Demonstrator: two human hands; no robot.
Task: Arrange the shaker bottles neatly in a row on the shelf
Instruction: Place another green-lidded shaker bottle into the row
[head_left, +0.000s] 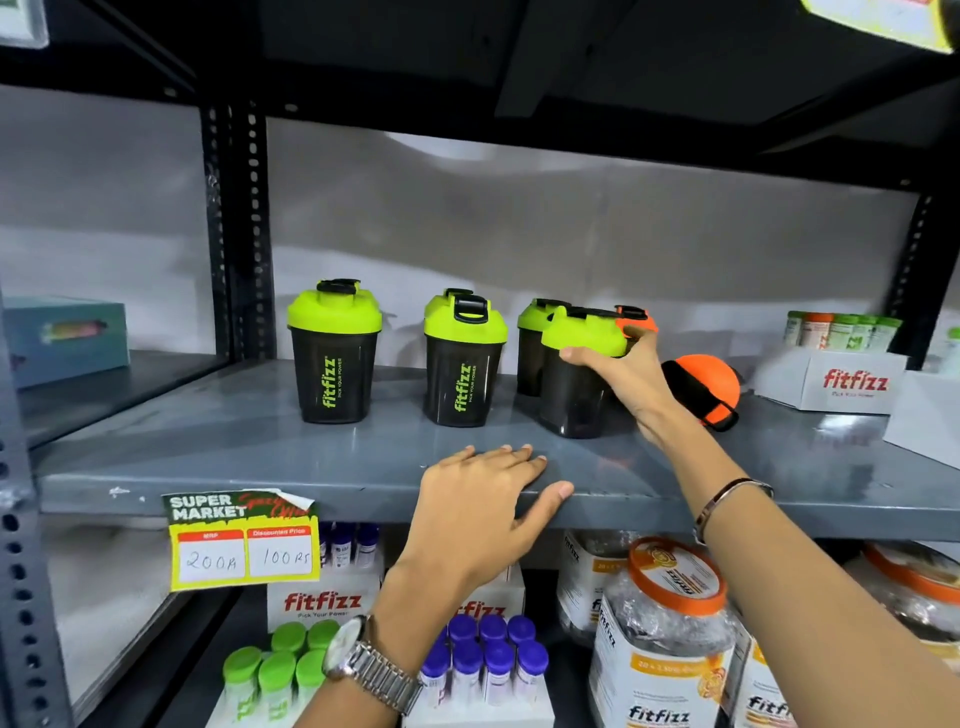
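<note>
Risk: the right hand (631, 371) is gripping a green-lidded shaker (582, 374) that is standing packed against two others — a second green-lidded one (531, 345) just behind it and an orange-lidded one (635, 317) at its far right side. Pulling it out quickly could, in my judgement, knock these neighbours over.
Second risk: an orange-lidded shaker (701, 387) is already lying on its side just to the right of the gripped shaker; the wrist passing above it could be pushing it to roll.
Right hand grip: the fingers are wrapping the lid, the thumb pressing on the near side — a grasp on the shaker.
Left hand (488, 499): it is resting flat and relaxed on the front edge of the shelf (208, 441), holding nothing.
Shaker look: dark translucent cup, lime lid with black flip cap, standing upright.
Place: two more green-lidded shakers (335, 353) (462, 361) are standing apart, well left of the gripped shaker.
</note>
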